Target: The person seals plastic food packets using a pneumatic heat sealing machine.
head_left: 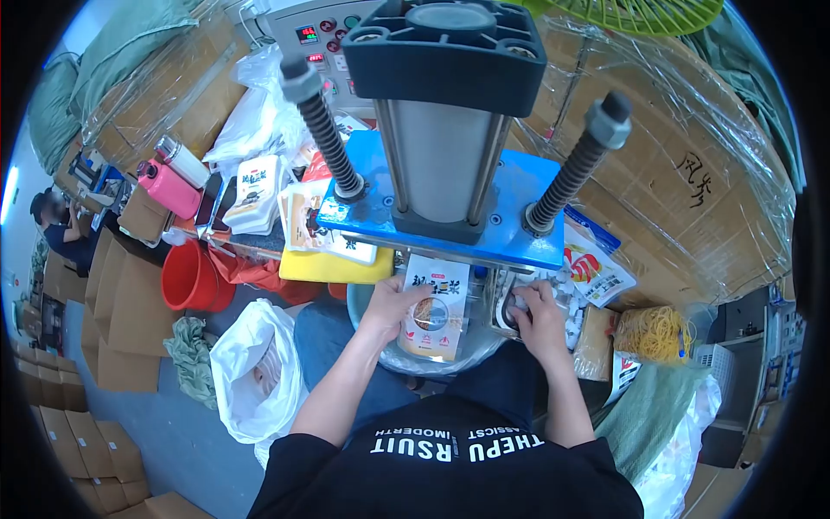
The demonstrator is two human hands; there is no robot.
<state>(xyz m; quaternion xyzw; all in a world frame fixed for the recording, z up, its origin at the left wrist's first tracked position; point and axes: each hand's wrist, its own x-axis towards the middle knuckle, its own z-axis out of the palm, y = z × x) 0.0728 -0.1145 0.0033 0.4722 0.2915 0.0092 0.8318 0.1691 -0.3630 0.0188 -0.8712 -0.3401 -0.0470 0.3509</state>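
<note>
My left hand (391, 307) pinches the left edge of a white printed pouch (437, 333), which has a round clear window showing brown contents. The pouch hangs upright in front of the blue press plate (372, 212), above a pale round tub lined with clear plastic. To the right, my right hand (540, 318) reaches down with bent fingers over a container of small white pieces (573, 318). Whatever its fingertips grip is hidden.
The press's grey cylinder (441, 164) stands between two spring-wrapped rods. Left are pouch stacks (257, 192), a yellow pad (333, 265), a red bucket (192, 275) and a white bag (252, 368). Yellow rubber bands (654, 336) lie right. Another person (69, 229) is far left.
</note>
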